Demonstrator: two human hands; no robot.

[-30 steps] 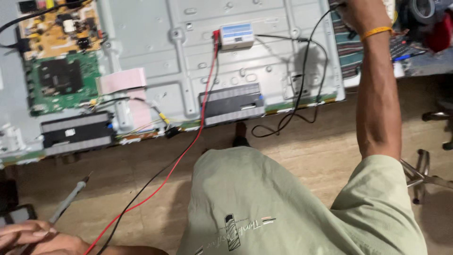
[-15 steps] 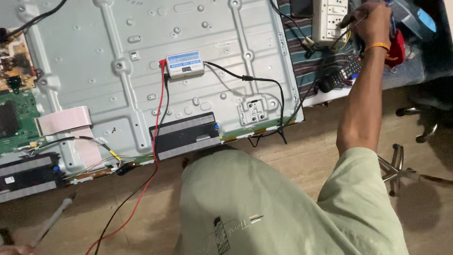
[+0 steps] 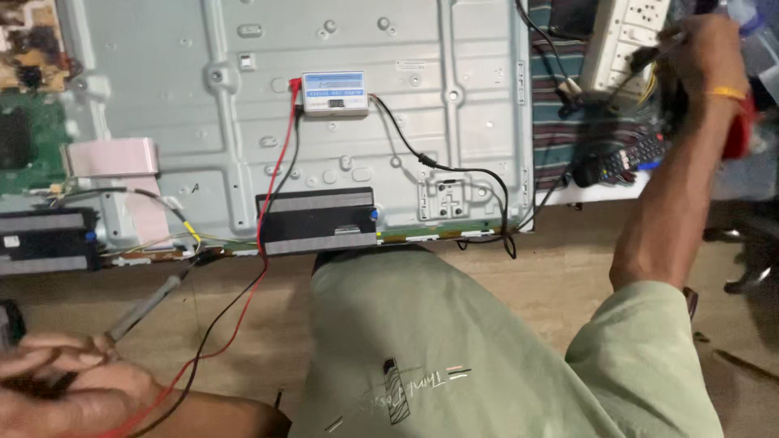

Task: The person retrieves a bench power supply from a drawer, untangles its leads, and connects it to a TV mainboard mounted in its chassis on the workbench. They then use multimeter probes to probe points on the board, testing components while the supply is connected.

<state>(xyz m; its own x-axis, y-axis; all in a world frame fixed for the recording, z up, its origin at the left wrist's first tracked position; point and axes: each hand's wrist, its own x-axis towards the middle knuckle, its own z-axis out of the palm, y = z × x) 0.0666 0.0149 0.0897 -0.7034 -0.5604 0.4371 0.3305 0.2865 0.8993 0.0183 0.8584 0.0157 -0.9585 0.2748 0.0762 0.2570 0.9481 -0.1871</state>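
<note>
Seated person at the bare metal back of a flat-panel television (image 3: 357,105) lying flat, seen from the head camera.

Right hand (image 3: 698,53), arm stretched far out: its grip is pressed around a dark plug with yellowish leads at the white power strip (image 3: 621,40), which lies just inward of the knuckles. Whether the plug is seated cannot be told.

Left hand (image 3: 65,381), low and close to the body: fingers curled together; what they pinch is hidden, though a slim grey probe (image 3: 150,304) runs up and away from the fingertips toward the panel's lower edge, and a red lead (image 3: 276,186) and a black lead (image 3: 215,324) pass just beside the wrist.

Doing the step well, as a judgement: hold the plug by its insulated body, push it square to the socket, and keep the probe tip off bare metal while the far hand works at the mains; leave slack in both leads so the small tester box (image 3: 334,93) is not dragged.

Counts:
- one tester box, well beyond the left grip
- one red and one black lead at its left end, one black cable (image 3: 454,170) at its right
- two dark speaker bars (image 3: 320,221) (image 3: 47,242)
- one pink ribbon cable (image 3: 114,158)
- one remote control (image 3: 621,158), below the right wrist
- one orange wristband (image 3: 725,93)
</note>
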